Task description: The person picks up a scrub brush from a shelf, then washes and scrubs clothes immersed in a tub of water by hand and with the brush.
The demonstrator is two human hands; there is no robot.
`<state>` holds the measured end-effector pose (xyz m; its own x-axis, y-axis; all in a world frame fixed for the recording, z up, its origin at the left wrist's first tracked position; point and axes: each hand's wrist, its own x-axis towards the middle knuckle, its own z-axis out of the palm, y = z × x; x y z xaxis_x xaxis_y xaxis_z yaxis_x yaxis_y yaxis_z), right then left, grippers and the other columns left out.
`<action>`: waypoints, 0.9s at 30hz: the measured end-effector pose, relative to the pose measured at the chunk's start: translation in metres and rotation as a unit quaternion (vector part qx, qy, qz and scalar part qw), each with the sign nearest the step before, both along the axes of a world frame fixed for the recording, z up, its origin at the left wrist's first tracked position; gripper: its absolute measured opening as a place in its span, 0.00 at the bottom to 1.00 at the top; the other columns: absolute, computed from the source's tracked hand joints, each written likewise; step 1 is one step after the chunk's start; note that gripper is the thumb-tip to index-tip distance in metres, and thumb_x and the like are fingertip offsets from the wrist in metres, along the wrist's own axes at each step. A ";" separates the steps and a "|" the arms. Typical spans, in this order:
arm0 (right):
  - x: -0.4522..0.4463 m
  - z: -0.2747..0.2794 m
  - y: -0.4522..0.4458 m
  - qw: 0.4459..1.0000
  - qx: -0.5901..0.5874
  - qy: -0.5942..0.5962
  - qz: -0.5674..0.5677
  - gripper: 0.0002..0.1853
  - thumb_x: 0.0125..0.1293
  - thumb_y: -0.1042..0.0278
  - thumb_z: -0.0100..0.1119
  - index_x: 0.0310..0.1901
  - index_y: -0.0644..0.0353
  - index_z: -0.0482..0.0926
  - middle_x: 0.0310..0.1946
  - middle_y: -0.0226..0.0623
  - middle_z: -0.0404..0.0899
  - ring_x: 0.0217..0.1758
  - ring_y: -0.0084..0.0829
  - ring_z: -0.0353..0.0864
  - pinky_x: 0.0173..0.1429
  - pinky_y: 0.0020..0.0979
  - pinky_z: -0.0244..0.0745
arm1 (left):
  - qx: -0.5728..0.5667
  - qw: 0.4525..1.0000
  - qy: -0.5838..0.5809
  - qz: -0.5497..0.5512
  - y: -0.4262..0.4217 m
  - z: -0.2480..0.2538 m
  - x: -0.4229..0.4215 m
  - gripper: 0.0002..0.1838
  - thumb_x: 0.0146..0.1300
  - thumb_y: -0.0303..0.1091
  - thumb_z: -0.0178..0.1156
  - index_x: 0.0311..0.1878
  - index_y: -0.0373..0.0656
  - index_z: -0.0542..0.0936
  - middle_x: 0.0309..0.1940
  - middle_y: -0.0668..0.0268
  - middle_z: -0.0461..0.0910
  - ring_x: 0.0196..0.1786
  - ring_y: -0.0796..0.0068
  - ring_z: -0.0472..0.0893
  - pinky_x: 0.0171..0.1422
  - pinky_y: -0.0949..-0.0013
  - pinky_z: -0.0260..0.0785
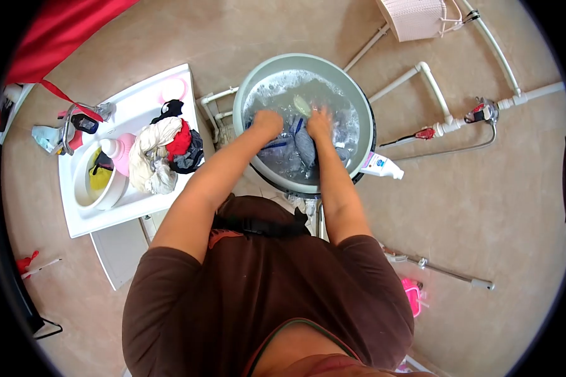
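A round grey-green basin (243, 81) holds cloudy, sudsy water with wet cloth in it. My left hand (268, 124) is closed in a fist at the water's left side; its fingertips are hidden, so what it grips cannot be seen. My right hand (321, 122) dips into the water at the centre right, its fingers blurred by splashing. Between my hands lies a wet grey cloth (305, 147) with dark blue edging, close against my right hand. A pale, oval bar of soap (302, 105) shows just beyond the cloth.
Left of the basin, a white sink (75, 220) bears piled clothes (154, 147), a pink bottle (122, 151) and a white bucket (110, 195). A white bottle (382, 166) sits by the basin's right rim. Pipes (434, 91) run along the wall; a pink basket (414, 17) hangs above.
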<state>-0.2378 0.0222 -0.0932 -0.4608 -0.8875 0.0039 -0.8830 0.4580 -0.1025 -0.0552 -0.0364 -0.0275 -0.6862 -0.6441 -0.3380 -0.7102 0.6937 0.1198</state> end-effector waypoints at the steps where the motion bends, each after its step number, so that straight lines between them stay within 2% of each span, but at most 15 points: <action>1: -0.012 -0.012 -0.003 0.999 -0.033 0.025 0.024 0.31 0.62 0.61 0.51 0.69 0.45 0.62 0.71 0.47 0.55 0.73 0.54 0.53 0.71 0.55 0.53 | -0.001 1.000 0.011 -0.026 0.007 0.017 0.004 0.17 0.58 0.44 0.62 0.47 0.44 0.83 0.43 0.57 0.84 0.48 0.58 0.83 0.49 0.56 0.76; 4: -0.028 0.004 -0.002 0.994 -0.058 -0.045 0.083 0.26 0.59 0.63 0.54 0.62 0.47 0.71 0.66 0.48 0.65 0.70 0.50 0.61 0.70 0.50 0.58 | -0.042 0.997 0.048 -0.052 0.015 0.011 0.007 0.16 0.57 0.40 0.63 0.47 0.45 0.83 0.40 0.56 0.84 0.47 0.57 0.83 0.49 0.56 0.76; 5: -0.029 0.008 -0.003 0.995 -0.073 -0.042 0.059 0.25 0.58 0.63 0.55 0.60 0.50 0.72 0.62 0.49 0.68 0.66 0.51 0.65 0.68 0.49 0.60 | -0.037 0.994 0.096 -0.042 0.015 0.008 0.011 0.12 0.57 0.39 0.62 0.42 0.46 0.82 0.36 0.56 0.84 0.44 0.55 0.83 0.46 0.54 0.75; 7: -0.029 0.014 -0.001 0.994 -0.100 -0.035 0.011 0.24 0.57 0.62 0.56 0.56 0.55 0.75 0.56 0.52 0.75 0.60 0.52 0.72 0.64 0.47 0.64 | -0.007 0.982 0.186 0.025 0.010 0.021 0.017 0.09 0.57 0.39 0.62 0.38 0.46 0.80 0.33 0.56 0.83 0.41 0.53 0.82 0.43 0.52 0.73; 10: -0.041 0.016 -0.009 0.941 -0.158 -0.288 -0.085 0.22 0.56 0.64 0.56 0.53 0.62 0.75 0.48 0.57 0.78 0.52 0.53 0.77 0.57 0.49 0.69 | -0.025 0.942 0.330 0.053 -0.015 0.053 0.024 0.09 0.57 0.39 0.62 0.35 0.46 0.78 0.30 0.53 0.80 0.38 0.51 0.81 0.40 0.50 0.70; 11: -0.044 0.015 -0.010 0.917 -0.230 -0.316 -0.076 0.19 0.56 0.66 0.55 0.49 0.65 0.77 0.40 0.57 0.81 0.45 0.52 0.80 0.51 0.47 0.71 | -0.038 0.924 0.376 0.050 -0.022 0.063 0.028 0.09 0.58 0.40 0.62 0.34 0.45 0.77 0.29 0.52 0.79 0.37 0.50 0.80 0.39 0.49 0.68; 12: -0.038 0.034 -0.010 0.887 -0.234 -0.376 -0.129 0.17 0.56 0.67 0.55 0.45 0.66 0.79 0.38 0.56 0.81 0.44 0.47 0.81 0.48 0.42 0.71 | -0.039 0.901 0.430 0.040 -0.027 0.079 0.032 0.10 0.59 0.40 0.62 0.34 0.44 0.76 0.28 0.52 0.79 0.35 0.50 0.79 0.38 0.50 0.67; 14: -0.041 0.052 -0.012 0.821 -0.324 -0.450 -0.137 0.16 0.56 0.67 0.54 0.43 0.66 0.81 0.33 0.49 0.82 0.39 0.40 0.80 0.44 0.38 0.71 | -0.043 0.865 0.500 0.025 -0.037 0.117 0.034 0.11 0.60 0.41 0.61 0.34 0.43 0.74 0.26 0.52 0.77 0.30 0.53 0.77 0.35 0.54 0.66; 15: -0.040 0.068 -0.009 0.773 -0.342 -0.517 -0.134 0.15 0.55 0.69 0.53 0.42 0.67 0.80 0.32 0.41 0.80 0.37 0.34 0.76 0.44 0.33 0.69 | -0.044 0.855 0.517 0.023 -0.041 0.134 0.032 0.12 0.60 0.41 0.61 0.34 0.43 0.74 0.25 0.53 0.76 0.28 0.54 0.76 0.34 0.56 0.65; 18: -0.026 0.135 0.009 0.696 -0.385 -0.593 -0.129 0.15 0.54 0.69 0.52 0.41 0.67 0.79 0.34 0.35 0.77 0.39 0.30 0.73 0.47 0.28 0.66 | -0.038 0.828 0.559 0.018 -0.037 0.177 0.028 0.12 0.61 0.42 0.61 0.34 0.43 0.74 0.22 0.59 0.73 0.24 0.64 0.71 0.31 0.63 0.63; 19: -0.027 0.150 0.015 0.701 -0.391 -0.586 -0.110 0.14 0.53 0.70 0.51 0.40 0.66 0.78 0.36 0.34 0.76 0.42 0.29 0.72 0.49 0.26 0.64 | -0.038 0.819 0.572 0.015 -0.039 0.188 0.026 0.12 0.61 0.42 0.61 0.34 0.43 0.74 0.21 0.61 0.72 0.23 0.68 0.69 0.30 0.65 0.62; 22: -0.025 0.182 0.035 0.681 -0.412 -0.602 -0.062 0.10 0.52 0.72 0.51 0.36 0.63 0.78 0.34 0.31 0.74 0.40 0.27 0.69 0.47 0.24 0.62 | 0.001 0.798 0.601 0.034 -0.045 0.194 0.021 0.12 0.61 0.42 0.62 0.35 0.43 0.75 0.20 0.66 0.72 0.22 0.79 0.67 0.28 0.69 0.60; 23: -0.024 0.188 0.041 0.675 -0.413 -0.608 -0.064 0.09 0.53 0.73 0.50 0.34 0.62 0.78 0.34 0.30 0.73 0.39 0.26 0.68 0.47 0.23 0.60 | 0.033 0.795 0.605 0.030 -0.047 0.191 0.022 0.09 0.62 0.37 0.63 0.34 0.43 0.75 0.22 0.73 0.74 0.25 0.84 0.69 0.31 0.73 0.61; 26: -0.019 0.201 0.061 0.710 -0.400 -0.579 -0.039 0.09 0.52 0.72 0.50 0.35 0.62 0.78 0.33 0.29 0.73 0.39 0.25 0.68 0.46 0.23 0.60 | 0.314 0.633 0.697 0.122 -0.057 0.156 0.014 0.05 0.62 0.31 0.62 0.35 0.43 0.75 0.26 0.75 0.76 0.30 0.85 0.71 0.37 0.77 0.63; 27: -0.023 0.194 0.064 0.734 -0.386 -0.559 -0.008 0.10 0.53 0.71 0.50 0.36 0.61 0.79 0.32 0.28 0.72 0.39 0.25 0.67 0.44 0.24 0.60 | 0.355 0.602 0.697 0.161 -0.059 0.145 0.013 0.04 0.62 0.26 0.61 0.37 0.44 0.75 0.31 0.75 0.77 0.35 0.85 0.73 0.42 0.79 0.64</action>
